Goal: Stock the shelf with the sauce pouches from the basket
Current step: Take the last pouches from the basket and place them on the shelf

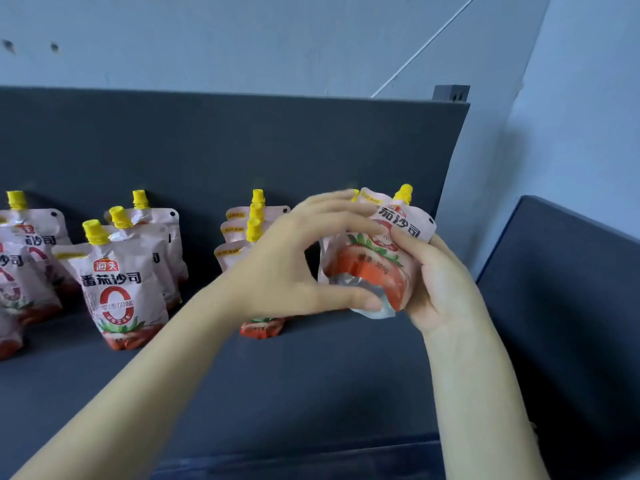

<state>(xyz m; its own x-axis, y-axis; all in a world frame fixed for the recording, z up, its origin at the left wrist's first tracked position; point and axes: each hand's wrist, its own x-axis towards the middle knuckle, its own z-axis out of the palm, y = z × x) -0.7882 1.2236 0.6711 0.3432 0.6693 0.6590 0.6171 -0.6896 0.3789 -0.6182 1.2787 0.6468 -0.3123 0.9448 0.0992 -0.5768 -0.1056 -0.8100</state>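
Observation:
A pink tomato sauce pouch point(384, 251) with a yellow cap is held tilted just above the dark shelf point(263, 382) near its right end. My right hand point(440, 282) grips the pouch from the right, thumb on its front. My left hand point(298, 261) reaches across, fingers along the pouch's top left and thumb at its silver bottom. More pouches stand behind the left hand in a stacked row point(249, 237). Another group stands further left, with one pouch point(119, 292) in front. The basket is out of view.
The shelf's dark back panel point(242, 150) rises behind the pouches and ends at the right by a pale wall point(571, 133). A second dark surface point(568, 289) lies to the right. Bare shelf stretches in front of the pouches.

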